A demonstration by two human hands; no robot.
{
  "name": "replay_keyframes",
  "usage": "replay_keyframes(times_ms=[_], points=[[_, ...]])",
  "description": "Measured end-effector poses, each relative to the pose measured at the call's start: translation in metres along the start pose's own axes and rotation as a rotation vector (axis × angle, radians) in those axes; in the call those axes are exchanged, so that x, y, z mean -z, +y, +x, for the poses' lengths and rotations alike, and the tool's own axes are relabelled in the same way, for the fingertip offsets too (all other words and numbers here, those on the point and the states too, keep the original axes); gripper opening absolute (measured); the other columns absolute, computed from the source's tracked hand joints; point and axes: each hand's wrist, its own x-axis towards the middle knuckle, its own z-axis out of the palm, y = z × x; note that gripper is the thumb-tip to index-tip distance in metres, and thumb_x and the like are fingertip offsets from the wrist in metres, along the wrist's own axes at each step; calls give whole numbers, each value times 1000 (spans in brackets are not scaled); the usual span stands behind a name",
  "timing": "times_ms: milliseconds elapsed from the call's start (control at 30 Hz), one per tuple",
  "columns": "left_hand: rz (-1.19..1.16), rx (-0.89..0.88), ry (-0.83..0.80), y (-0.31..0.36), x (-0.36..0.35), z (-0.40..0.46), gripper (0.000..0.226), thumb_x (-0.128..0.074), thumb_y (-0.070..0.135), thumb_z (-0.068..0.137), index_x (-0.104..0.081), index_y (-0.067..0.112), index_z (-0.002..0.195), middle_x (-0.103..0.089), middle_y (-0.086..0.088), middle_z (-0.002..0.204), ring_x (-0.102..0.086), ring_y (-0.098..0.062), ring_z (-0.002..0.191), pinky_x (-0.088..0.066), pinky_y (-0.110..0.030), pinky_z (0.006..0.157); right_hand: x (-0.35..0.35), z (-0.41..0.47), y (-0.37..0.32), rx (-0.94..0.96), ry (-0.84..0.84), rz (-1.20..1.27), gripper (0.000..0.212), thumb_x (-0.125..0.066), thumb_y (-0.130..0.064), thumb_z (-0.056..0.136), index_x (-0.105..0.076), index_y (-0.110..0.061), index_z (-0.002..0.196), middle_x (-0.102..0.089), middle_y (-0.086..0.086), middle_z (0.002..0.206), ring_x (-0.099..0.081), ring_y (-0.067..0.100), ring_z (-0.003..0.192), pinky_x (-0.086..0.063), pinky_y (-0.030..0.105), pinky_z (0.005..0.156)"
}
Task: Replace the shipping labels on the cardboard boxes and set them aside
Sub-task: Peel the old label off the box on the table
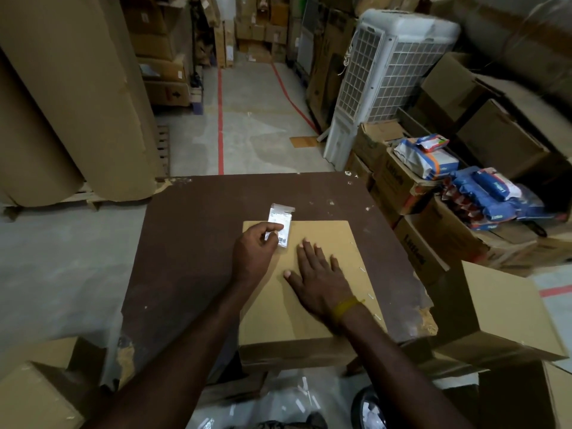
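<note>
left hand [255, 247] pinches glossy label [280, 222] over flat cardboard box [328, 239].

Label [280, 224] in left hand [253, 252] over box [325, 243]

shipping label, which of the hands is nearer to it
Left. The left hand pinches the shipping label at the far left corner of the cardboard box. The right hand lies flat on the box top, beside the label, not touching it.
</note>
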Motion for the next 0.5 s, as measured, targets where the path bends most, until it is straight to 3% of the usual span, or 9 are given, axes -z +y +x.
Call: replay_keyframes(times_ms=[100,200,300,500], points=[[3,13,-3,1,1,0,22,-63,7,91,-76,21,101,-74,12,102,-70,-8,97,-58,-37,86,-1,-3,-10,11,-3,4,77,-6,-63,99,10,-16,158,19,1,164,13,21,153,2,45,125],[-12,7,12,-1,1,-1,21,-63,7,91,-76,19,103,-75,9,105,-70,-9,98,-59,-37,85,-12,-41,-8,87,19,40,94,15,-71,79,10,-21,158,23,-6,160,14,15,152,6,39,121],[-27,18,-1,0,-2,-1,20,-62,10,91,-77,18,103,-75,4,107,-70,-10,98,-59,-38,84,-17,-57,6,107,22,14,99,24,-72,72,11,-24,157,23,-10,158,13,13,152,8,34,118],[8,-16,-8,1,-2,-2,21,-63,8,91,-76,20,103,-75,7,106,-69,-9,98,-59,-36,85,-1,3,4,-6,32,12,72,-11,-59,102,9,-20,159,18,-3,165,13,19,153,3,46,124]])
